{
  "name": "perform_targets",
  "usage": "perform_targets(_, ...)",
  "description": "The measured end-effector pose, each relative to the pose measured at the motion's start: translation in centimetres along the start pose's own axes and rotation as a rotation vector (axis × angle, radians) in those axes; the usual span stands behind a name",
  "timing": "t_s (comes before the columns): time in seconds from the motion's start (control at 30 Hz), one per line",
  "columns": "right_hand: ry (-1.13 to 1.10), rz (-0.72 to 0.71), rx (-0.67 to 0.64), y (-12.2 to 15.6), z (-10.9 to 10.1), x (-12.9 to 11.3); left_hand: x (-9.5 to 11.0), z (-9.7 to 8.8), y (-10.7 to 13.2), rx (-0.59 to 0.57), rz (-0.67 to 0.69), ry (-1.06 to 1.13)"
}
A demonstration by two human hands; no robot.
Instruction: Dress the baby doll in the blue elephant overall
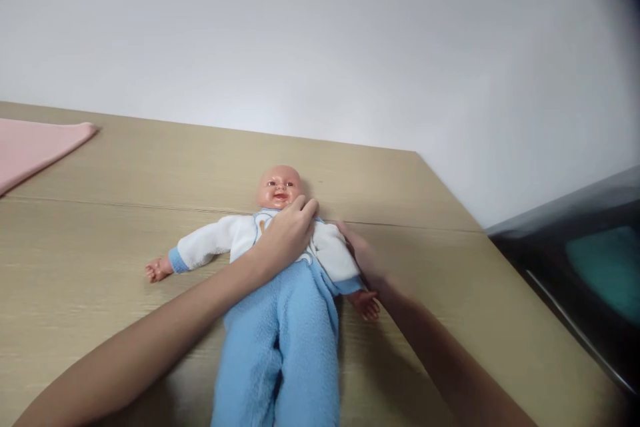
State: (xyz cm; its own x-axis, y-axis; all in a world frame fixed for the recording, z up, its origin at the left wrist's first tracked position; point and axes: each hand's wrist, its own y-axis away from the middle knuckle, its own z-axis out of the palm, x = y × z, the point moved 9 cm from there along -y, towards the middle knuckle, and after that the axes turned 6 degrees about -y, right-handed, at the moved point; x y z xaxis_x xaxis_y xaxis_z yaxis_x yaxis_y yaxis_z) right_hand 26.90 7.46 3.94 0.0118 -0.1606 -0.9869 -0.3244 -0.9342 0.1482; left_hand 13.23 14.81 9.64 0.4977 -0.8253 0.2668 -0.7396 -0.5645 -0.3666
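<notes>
A bald baby doll (280, 187) lies on its back on the wooden table, its head toward the wall and its arms spread. It wears a fleecy outfit with a white top and light blue trousers (280, 340). Across the doll's chest reaches my left hand (293, 230), its fingers curled closed on the outfit near the collar and shoulder. My right hand (363, 253) is against the outer side of the white sleeve (335, 253) at the picture's right. Its fingers are mostly hidden behind that sleeve and a little blurred.
A folded pink cloth (40, 147) lies on the table (125, 167) at the far left. A seam runs across the tabletop. The wall (300, 47) rises behind the table's far edge. Beyond the right edge stands a dark object with a teal panel (605, 267).
</notes>
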Motion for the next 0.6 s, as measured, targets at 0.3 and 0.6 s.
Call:
perform_targets(0.3,1.068,-0.073,-0.473,5.7,-2.4,-4.3,-0.2,0.4,0.1,-0.010,0.009,-0.057)
perform_targets(0.6,0.971,-0.108,-0.449,2.7,-5.9,-3.8,0.5,-0.9,0.6,0.015,0.074,0.116)
